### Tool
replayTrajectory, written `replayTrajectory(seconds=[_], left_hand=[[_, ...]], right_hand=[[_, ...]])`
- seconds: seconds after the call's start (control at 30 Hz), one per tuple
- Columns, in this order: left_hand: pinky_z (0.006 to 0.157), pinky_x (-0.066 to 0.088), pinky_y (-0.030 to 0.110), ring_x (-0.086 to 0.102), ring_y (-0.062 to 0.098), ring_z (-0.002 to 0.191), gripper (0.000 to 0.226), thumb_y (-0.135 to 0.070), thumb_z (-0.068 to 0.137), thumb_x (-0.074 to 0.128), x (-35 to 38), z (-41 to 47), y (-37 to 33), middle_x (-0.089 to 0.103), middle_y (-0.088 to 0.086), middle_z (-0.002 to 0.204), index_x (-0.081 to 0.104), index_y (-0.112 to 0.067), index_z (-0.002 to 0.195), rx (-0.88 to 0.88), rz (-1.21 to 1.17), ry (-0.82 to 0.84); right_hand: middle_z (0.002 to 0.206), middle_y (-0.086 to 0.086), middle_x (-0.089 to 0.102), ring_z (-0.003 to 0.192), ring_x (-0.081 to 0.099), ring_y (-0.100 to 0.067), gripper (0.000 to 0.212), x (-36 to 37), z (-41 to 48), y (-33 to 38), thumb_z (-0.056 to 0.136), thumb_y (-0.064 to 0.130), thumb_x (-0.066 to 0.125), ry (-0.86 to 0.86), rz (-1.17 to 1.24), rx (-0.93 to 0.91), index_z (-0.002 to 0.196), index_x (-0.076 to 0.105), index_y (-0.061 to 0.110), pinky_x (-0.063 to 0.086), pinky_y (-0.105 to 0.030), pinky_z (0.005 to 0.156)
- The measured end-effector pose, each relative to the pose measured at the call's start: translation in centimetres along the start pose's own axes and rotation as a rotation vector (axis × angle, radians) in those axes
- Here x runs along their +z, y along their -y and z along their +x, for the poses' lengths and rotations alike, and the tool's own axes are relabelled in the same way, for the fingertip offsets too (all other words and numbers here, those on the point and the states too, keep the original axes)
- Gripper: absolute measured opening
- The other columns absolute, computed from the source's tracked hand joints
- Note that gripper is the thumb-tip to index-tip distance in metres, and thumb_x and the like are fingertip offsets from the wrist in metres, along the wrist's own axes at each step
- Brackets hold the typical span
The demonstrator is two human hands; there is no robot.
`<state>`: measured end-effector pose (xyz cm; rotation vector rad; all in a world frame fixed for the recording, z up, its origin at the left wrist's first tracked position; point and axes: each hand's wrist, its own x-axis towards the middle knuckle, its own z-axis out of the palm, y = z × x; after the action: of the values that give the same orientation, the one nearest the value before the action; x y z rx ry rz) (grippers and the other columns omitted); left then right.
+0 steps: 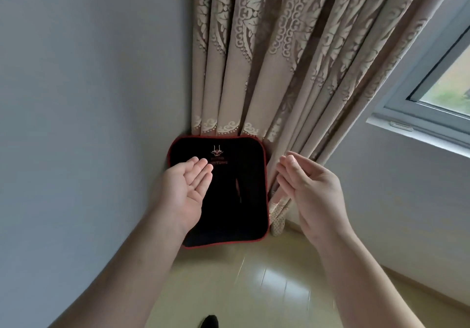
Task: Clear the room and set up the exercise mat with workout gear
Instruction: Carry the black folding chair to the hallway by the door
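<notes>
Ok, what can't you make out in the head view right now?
Head view:
Black mat: left side hidden by left hand; its lettering blurred.
Dark shape on floor: cut off by bottom edge, unidentifiable.
Window: cut off by right edge.
Right hand: contact with curtain unclear.

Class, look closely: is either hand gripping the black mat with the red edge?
No: the left hand and right hand are both open, fingers not curled round the black mat standing in the corner.

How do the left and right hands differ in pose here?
The left hand shows its palm with fingers straight and together; the right hand is turned edge-on with fingers loosely bent. The left hand overlaps the black mat; the right hand overlaps the curtain. Both hold nothing.
</notes>
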<state>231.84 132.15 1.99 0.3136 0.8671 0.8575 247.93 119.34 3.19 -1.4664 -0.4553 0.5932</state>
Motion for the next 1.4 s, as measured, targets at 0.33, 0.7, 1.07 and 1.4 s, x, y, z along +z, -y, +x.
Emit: replayTrajectory(seconds=[0.33,0.7,1.07,1.4], left_hand=[[0.095,0.057,0.036,0.074,0.027,0.104,0.025,-0.007,0.102,0.049,10.1,18.6,2.7,0.077,0.015,0.109,0.066,0.001,0.119,-0.007,0.01,-0.113],[0.105,0.052,0.041,0.069,0.03,0.113,0.026,-0.007,0.103,0.052,13.1,33.8,10.4,0.072,0.019,0.12,0.063,0.002,0.125,-0.056,-0.051,-0.406],[0.079,0.061,0.029,0.073,0.022,0.101,0.043,-0.016,0.105,0.052,14.5,45.3,16.5,0.076,0.011,0.108,0.05,-0.015,0.148,-0.167,0.032,-0.608],[0.099,0.051,0.033,0.059,0.03,0.13,0.036,-0.008,0.104,0.05,13.2,44.6,17.6,0.061,0.019,0.139,0.054,0.0,0.139,-0.148,-0.013,-0.611]], right_hand=[[0.111,0.005,0.077,0.1,0.073,-0.003,0.031,2.1,24.6,-3.3,0.098,0.034,0.067,0.088,-0.226,0.074,0.125,0.07,0.019,0.055,-0.034,0.1],[0.062,-0.007,0.052,0.061,0.049,-0.024,0.039,3.2,50.2,-17.9,0.1,0.022,0.048,0.418,-0.839,0.023,0.065,0.048,0.005,0.037,-0.034,0.07],[0.138,-0.015,0.061,0.129,0.054,-0.034,0.041,4.5,60.6,-27.5,0.1,0.022,0.053,0.483,-1.095,0.142,0.138,0.057,0.007,0.044,-0.034,0.102],[0.142,-0.017,0.056,0.131,0.053,-0.037,0.051,4.8,63.9,-32.1,0.091,0.024,0.059,0.619,-1.244,0.177,0.14,0.051,0.011,0.045,-0.046,0.109]])
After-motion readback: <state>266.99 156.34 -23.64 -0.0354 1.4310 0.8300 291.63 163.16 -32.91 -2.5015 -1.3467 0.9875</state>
